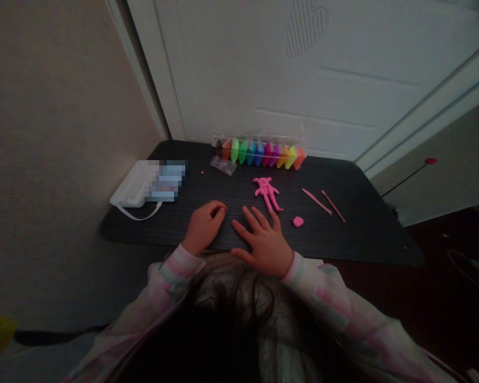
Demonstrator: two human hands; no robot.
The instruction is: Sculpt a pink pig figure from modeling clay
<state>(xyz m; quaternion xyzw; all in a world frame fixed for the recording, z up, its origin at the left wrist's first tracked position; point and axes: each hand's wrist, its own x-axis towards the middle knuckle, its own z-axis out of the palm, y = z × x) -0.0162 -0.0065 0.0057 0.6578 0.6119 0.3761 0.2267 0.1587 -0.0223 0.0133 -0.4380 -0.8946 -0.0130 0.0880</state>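
My right hand [265,244] lies with fingers spread on the dark table, palm down. A thin strip of pink clay [238,224] shows at the tip of its index finger, partly covered. To its left, my left hand [205,226] is closed, thumb and fingers pinched together; what they hold, if anything, is too small to make out. Just beyond the right fingertips lies a flat pink clay figure [265,192] with ears, arms and two long legs. A lump of pink clay [298,221] sits to the right of that hand.
Two pink modelling tools [316,201] lie at the right. Along the back stands a clear tray of colourful clay packs [259,153], with a crumpled clear wrapper [223,165] before it. A white power bank [135,183] with a cable and a blurred item occupy the left.
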